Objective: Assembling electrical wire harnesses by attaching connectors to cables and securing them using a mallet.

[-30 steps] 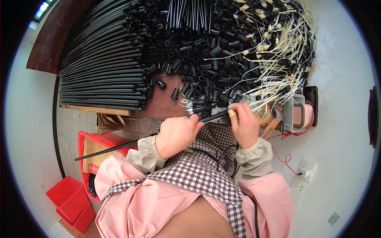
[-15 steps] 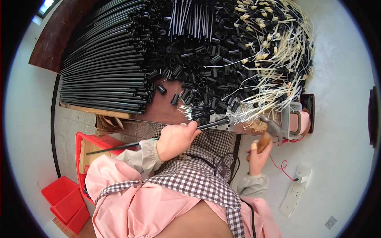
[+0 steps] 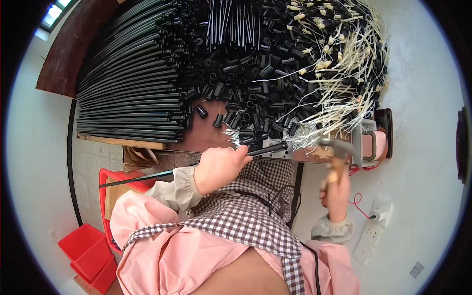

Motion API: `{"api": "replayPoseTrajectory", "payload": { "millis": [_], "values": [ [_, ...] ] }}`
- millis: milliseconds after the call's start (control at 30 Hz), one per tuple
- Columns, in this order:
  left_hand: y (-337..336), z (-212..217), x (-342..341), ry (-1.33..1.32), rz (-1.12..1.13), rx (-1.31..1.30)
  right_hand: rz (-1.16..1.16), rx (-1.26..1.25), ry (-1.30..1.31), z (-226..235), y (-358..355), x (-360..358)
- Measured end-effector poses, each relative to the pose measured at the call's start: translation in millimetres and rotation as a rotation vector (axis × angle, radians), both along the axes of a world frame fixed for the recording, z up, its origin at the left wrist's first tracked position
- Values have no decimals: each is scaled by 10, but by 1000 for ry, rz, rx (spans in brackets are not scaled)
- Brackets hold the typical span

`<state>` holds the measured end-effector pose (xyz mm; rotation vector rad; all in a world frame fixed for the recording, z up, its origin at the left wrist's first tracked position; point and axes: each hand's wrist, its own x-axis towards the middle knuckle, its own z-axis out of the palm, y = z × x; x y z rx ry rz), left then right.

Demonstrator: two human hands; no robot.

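My left hand (image 3: 221,169) is wrapped round a long black rod (image 3: 142,177), which runs from the lower left up to the table's front edge. The rod's thicker end rests over a small metal block (image 3: 279,154) on that edge. In my right hand (image 3: 337,196) is a hammer (image 3: 336,145), gripped by its wooden handle. The hammer's head is raised beside the rod's end, apart from it, and slightly blurred. Just behind my left hand lie thin silvery pins (image 3: 231,135) among short black sleeves (image 3: 250,104).
Long black rods (image 3: 132,105) are stacked at the left of the table (image 3: 201,140). White wires with cream connectors (image 3: 339,98) heap up at the right, next to a pink and grey device (image 3: 373,144). Red bins (image 3: 83,243) and a power strip (image 3: 372,236) are below.
My right hand has shifted right, and the hammer has swung more upright. My left hand keeps its hold, with the rod's thick end slightly higher against the block.
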<state>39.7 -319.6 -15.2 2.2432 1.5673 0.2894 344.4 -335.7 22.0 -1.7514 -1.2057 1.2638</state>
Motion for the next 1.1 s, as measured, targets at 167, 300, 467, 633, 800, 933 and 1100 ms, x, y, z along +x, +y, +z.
{"api": "replayPoseTrajectory", "payload": {
  "millis": [167, 300, 467, 633, 800, 933, 1100],
  "values": [
    [147, 189, -165, -422, -60, -668, -223, -233, 208, -317, 110, 637],
    [4, 318, 0, -1167, 48, -1116, 354, 310, -666, 52, 309, -296],
    [-297, -2, -248, -948, -109, -571, 343, 308, 725, 24, 795, -658],
    [-901, -116, -668, -688, 286, -504, 299, 581, -1019, -263, 2462, 522],
    [-456, 408, -431, -1469, 255, -719, 130, 522, -338, -474, 2419, 388],
    [852, 779, -255, -700, -4, 328, 38, 385, 483, 36, 1657, 56],
    [2646, 467, -233, 39, 484, 339, 440, 168, 394, 54, 879, -450]
  ]
}}
